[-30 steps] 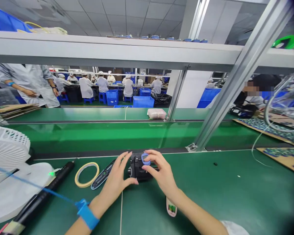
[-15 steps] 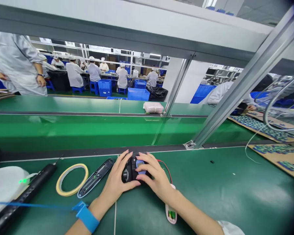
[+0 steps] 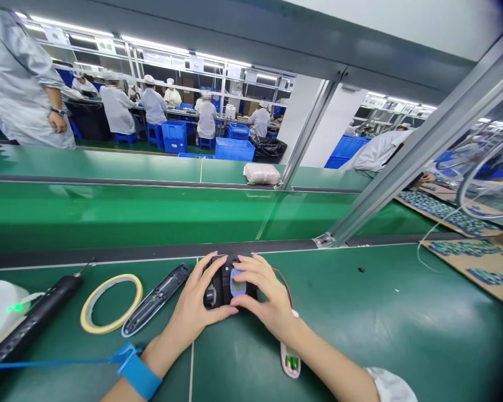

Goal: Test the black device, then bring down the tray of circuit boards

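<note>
Two hands (image 3: 193, 296) (image 3: 266, 296) cup a black plastic housing (image 3: 220, 285).

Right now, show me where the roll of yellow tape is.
In the head view, the yellow tape roll lies flat on the green bench, left of the left hand, between the black electric screwdriver and a slim dark plastic part.

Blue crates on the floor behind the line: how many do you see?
4: a tall crate left of centre, a low crate beside the black bag, a far crate behind it, and a right crate. Others may be hidden.
</note>
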